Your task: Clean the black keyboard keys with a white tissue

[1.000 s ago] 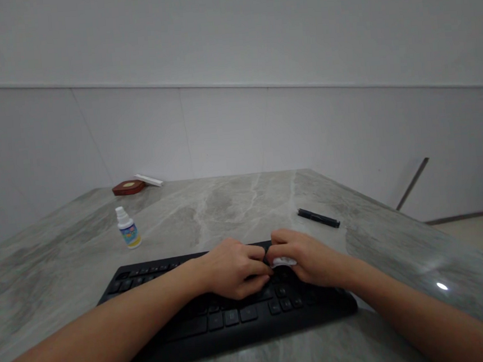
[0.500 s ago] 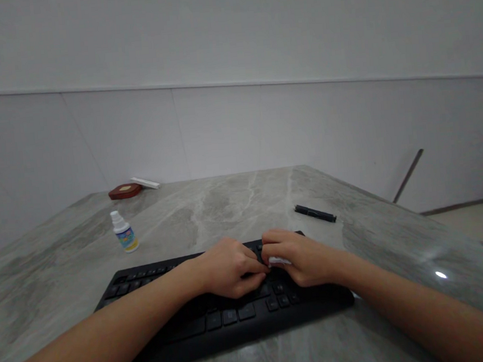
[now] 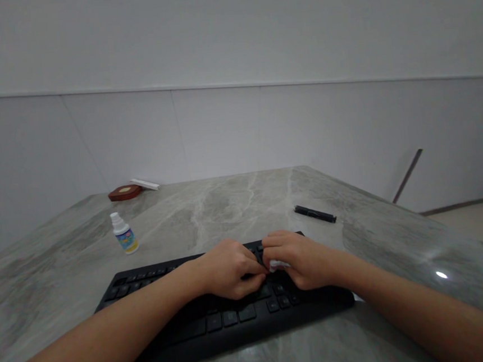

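A black keyboard point(image 3: 254, 325) lies slightly slanted on the grey marbled table under both my hands. My left hand point(image 3: 232, 269) is over its middle, thumb and index finger pinched together. Whatever may be between those fingertips is too small to make out. Beside it, fingertips nearly meeting it, my right hand point(image 3: 301, 258) is closed around a crumpled white tissue point(image 3: 277, 264). Only part of the tissue shows below the curled fingers. My hands and left forearm hide many of the keys.
Left of the keyboard stands a small white bottle point(image 3: 125, 234) with a colourful label. Farther back are a red-brown case point(image 3: 125, 193) and a white flat bar point(image 3: 145, 184). A black pen-like stick point(image 3: 315, 214) lies at the right. The table point(image 3: 235, 204) ends at a pale wall.
Almost nothing differs. The tissue in my right hand has shifted slightly in shape, while both hands keep their places over the keyboard.
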Available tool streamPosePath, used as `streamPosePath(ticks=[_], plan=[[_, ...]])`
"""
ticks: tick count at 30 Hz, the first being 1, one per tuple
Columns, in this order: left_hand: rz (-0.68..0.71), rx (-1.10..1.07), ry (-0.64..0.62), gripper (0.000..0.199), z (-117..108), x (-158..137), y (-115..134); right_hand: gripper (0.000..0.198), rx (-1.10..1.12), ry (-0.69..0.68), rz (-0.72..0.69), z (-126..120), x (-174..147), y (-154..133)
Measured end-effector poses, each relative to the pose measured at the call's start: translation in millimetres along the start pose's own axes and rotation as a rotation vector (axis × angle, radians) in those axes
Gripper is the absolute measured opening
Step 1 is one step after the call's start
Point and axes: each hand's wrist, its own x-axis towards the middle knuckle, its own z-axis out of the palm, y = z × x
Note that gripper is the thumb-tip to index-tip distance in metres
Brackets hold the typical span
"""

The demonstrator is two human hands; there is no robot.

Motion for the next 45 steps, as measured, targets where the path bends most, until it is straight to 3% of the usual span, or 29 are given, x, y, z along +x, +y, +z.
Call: streamPosePath(ticks=[7, 12, 15, 22, 30, 35, 45], plan=[[-0.002, 0.006, -0.004, 0.022, -0.1, 0.5, -0.7, 0.037, 0.003, 0.057, 0.085, 3.7, -1.1, 4.8], [0.004, -0.007, -0.007, 0.023, -1.1, 0.8, 0.0, 0.034, 0.063, -0.019, 0.034, -1.8, -0.5, 4.1], [-0.016, -0.02, 0.009, 0.023, -0.5, 0.6, 1.1, 0.034, 0.064, -0.065, 0.071, -9.8, -4.2, 9.0], [-0.048, -0.081, 0.011, 0.024, -0.3, 0.9, 0.1, 0.019, 0.021, 0.13, 0.18, -14.7, -15.6, 24.1], [-0.043, -0.107, 0.015, 0.026, -2.0, 1.2, 0.0, 0.019, 0.044, -0.014, 0.131, -4.3, -13.1, 16.0], [-0.047, -0.1, 0.0, 0.025, -0.6, 0.8, -0.8, 0.018, -0.048, 0.086, 0.192, -2.0, -13.4, 16.5], [-0.039, -0.1, 0.017, 0.024, -1.8, 0.6, 0.2, 0.015, -0.158, 0.069, 0.363, -2.9, -6.9, 6.2]])
